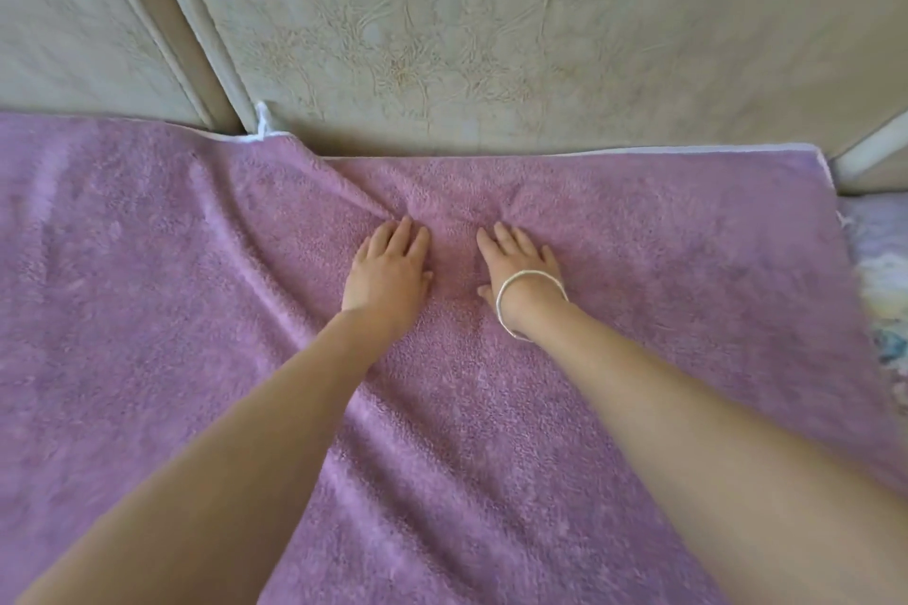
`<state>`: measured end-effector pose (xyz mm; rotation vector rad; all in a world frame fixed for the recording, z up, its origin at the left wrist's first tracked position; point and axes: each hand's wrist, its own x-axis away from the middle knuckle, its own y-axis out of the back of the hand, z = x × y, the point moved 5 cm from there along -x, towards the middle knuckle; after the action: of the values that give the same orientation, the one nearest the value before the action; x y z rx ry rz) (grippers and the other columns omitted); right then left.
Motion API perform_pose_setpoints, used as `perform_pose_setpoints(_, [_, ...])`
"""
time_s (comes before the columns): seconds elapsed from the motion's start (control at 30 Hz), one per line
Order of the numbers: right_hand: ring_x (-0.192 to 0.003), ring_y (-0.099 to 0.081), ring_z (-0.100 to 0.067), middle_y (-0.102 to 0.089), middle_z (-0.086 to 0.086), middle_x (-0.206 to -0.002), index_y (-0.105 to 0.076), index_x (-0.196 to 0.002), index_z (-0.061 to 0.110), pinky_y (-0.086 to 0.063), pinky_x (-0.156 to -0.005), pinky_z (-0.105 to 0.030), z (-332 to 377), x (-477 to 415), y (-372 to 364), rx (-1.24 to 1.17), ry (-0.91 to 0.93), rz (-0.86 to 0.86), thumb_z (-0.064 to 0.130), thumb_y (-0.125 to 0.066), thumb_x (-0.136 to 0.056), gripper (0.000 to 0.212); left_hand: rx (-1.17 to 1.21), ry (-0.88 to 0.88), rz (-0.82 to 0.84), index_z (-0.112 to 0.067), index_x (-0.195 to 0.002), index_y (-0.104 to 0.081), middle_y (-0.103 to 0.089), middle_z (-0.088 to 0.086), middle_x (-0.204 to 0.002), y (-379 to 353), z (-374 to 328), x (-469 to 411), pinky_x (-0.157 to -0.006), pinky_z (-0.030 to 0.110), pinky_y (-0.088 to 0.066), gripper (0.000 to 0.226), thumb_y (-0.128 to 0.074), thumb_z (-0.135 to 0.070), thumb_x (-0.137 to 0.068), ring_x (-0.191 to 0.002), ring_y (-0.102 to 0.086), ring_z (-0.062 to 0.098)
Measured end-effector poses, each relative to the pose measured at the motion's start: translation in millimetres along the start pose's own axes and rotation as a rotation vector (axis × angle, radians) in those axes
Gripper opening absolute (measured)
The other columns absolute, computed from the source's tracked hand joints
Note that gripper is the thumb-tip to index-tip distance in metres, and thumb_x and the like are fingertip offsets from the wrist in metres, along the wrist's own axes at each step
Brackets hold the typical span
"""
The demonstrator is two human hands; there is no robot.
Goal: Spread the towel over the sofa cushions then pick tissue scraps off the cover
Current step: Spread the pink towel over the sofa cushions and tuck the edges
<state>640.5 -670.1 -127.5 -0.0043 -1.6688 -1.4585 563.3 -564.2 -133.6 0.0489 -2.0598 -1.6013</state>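
A purple towel (172,310) lies spread across the sofa seat, its far edge against the backrest. My left hand (388,268) presses flat on the towel near the middle, fingers straight and pointing toward the backrest. My right hand (521,263), with a white bangle at the wrist, lies flat on the towel a short way to the right. Soft folds run through the cloth around and below my hands. I see no tissue scraps.
The beige, wrinkled sofa backrest (491,30) rises behind the towel, with a seam between two back cushions (196,39) at the left. A patterned pale cover (879,270) shows past the towel's right edge. A white tag (263,123) sticks up at the towel's far edge.
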Motion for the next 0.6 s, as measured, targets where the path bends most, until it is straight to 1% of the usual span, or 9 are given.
perform_pose_setpoints(0.07, [-0.147, 0.001, -0.018, 0.002, 0.002, -0.16, -0.004, -0.149, 0.023, -0.008, -0.119, -0.043, -2.3, -3.8, 0.3, 0.006, 0.018, 0.028, 0.028, -0.048, -0.094, 0.071, -0.008, 0.01, 0.018, -0.016, -0.146, -0.015, -0.013, 0.004, -0.156, -0.5, -0.4, -1.5, -0.117, 0.037, -0.013, 0.053, -0.031, -0.032, -0.098, -0.143, -0.01, 0.025])
perform_pose_setpoints(0.13, [-0.146, -0.006, -0.02, -0.008, -0.001, -0.159, -0.011, -0.148, 0.022, -0.014, -0.117, -0.043, -0.2, -2.6, 5.3, 0.043, 0.024, 0.036, 0.032, -0.051, -0.093, 0.069, 0.008, 0.028, 0.005, -0.014, -0.143, -0.026, -0.024, 0.005, -0.153, 3.9, -1.4, -2.6, -0.113, 0.038, -0.022, 0.049, -0.033, -0.031, -0.098, -0.139, -0.019, 0.026])
perform_pose_setpoints(0.17, [-0.144, -0.016, -0.022, -0.019, -0.005, -0.156, -0.02, -0.146, 0.02, -0.022, -0.114, -0.043, 0.7, -4.1, 13.2, 0.068, 0.026, 0.016, 0.034, -0.052, -0.092, 0.064, 0.029, 0.047, -0.04, -0.014, -0.138, -0.036, -0.035, 0.007, -0.147, 10.9, -2.1, -5.8, -0.107, 0.039, -0.032, 0.044, -0.034, -0.03, -0.097, -0.135, -0.027, 0.027])
perform_pose_setpoints(0.23, [-0.13, -0.041, -0.03, -0.048, -0.014, -0.139, -0.043, -0.134, 0.016, -0.038, -0.102, -0.039, -0.2, -12.8, 35.4, 0.054, 0.035, -0.082, 0.034, -0.047, -0.094, 0.043, 0.093, 0.114, -0.163, -0.011, -0.124, -0.05, -0.053, 0.011, -0.127, 29.7, 0.5, -15.6, -0.086, 0.042, -0.046, 0.034, -0.036, -0.026, -0.097, -0.119, -0.043, 0.03])
perform_pose_setpoints(0.27, [-0.121, -0.05, -0.032, -0.057, -0.016, -0.129, -0.049, -0.127, 0.014, -0.043, -0.096, -0.037, -2.5, -20.1, 48.5, 0.021, 0.03, -0.143, 0.03, -0.043, -0.096, 0.035, 0.126, 0.153, -0.22, -0.009, -0.119, -0.051, -0.058, 0.013, -0.118, 38.8, 3.5, -23.5, -0.075, 0.042, -0.046, 0.029, -0.037, -0.023, -0.097, -0.112, -0.049, 0.032])
perform_pose_setpoints(0.3, [-0.116, -0.055, -0.033, -0.06, -0.018, -0.123, -0.05, -0.124, 0.012, -0.046, -0.092, -0.036, -6.2, -29.6, 61.0, -0.008, 0.018, -0.195, 0.024, -0.04, -0.097, 0.031, 0.147, 0.188, -0.263, -0.007, -0.116, -0.049, -0.061, 0.016, -0.112, 45.3, 7.1, -34.3, -0.067, 0.041, -0.044, 0.025, -0.038, -0.019, -0.097, -0.105, -0.055, 0.034])
perform_pose_setpoints(0.37, [-0.118, -0.052, -0.034, -0.057, -0.019, -0.126, -0.047, -0.125, 0.009, -0.045, -0.093, -0.036, -14.5, -46.5, 77.2, -0.025, -0.008, -0.263, 0.011, -0.042, -0.095, 0.031, 0.128, 0.221, -0.276, -0.006, -0.117, -0.043, -0.064, 0.02, -0.105, 51.3, 10.8, -55.8, -0.059, 0.039, -0.037, 0.022, -0.039, -0.009, -0.095, -0.095, -0.061, 0.039])
perform_pose_setpoints(0.47, [-0.126, -0.037, -0.032, -0.042, -0.016, -0.135, -0.048, -0.129, 0.008, -0.04, -0.101, -0.037, -25.1, -64.7, 78.6, 0.019, -0.028, -0.332, 0.004, -0.043, -0.093, 0.037, 0.057, 0.222, -0.238, -0.006, -0.118, -0.043, -0.064, 0.022, -0.107, 51.2, 11.3, -81.7, -0.062, 0.038, -0.036, 0.025, -0.039, -0.004, -0.094, -0.097, -0.061, 0.042])
perform_pose_setpoints(0.6, [-0.124, -0.047, -0.034, -0.04, -0.018, -0.139, -0.048, -0.13, 0.006, -0.041, -0.102, -0.037, -37.5, -86.1, 72.3, -0.029, -0.037, -0.273, 0.001, -0.039, -0.093, 0.039, 0.018, 0.237, -0.15, -0.007, -0.118, -0.051, -0.06, 0.021, -0.119, 49.8, 15.5, -104.5, -0.078, 0.039, -0.044, 0.026, -0.04, -0.013, -0.096, -0.109, -0.056, 0.038])
